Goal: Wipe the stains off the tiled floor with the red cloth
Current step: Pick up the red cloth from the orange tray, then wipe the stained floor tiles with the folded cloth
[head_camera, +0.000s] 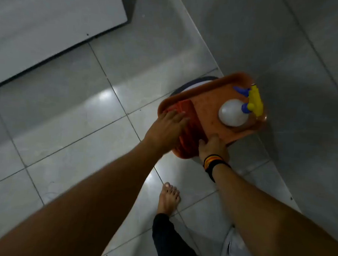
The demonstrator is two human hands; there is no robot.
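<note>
A folded red cloth (190,137) lies at the left end of an orange tray (206,108). My left hand (166,129) rests flat on top of the cloth, fingers stretched out and not curled around it. My right hand (214,149), with a striped band at the wrist, grips the tray's near rim, thumb on top. The pale tiled floor (76,123) spreads out to the left, with faint marks (51,190) near my left forearm.
A white spray bottle (233,112) with a yellow and blue head stands on the tray's right side. The tray sits on a round stool (194,84) against a grey wall (285,55). A white cabinet (42,23) is at the top left. My bare foot (169,198) is below the tray.
</note>
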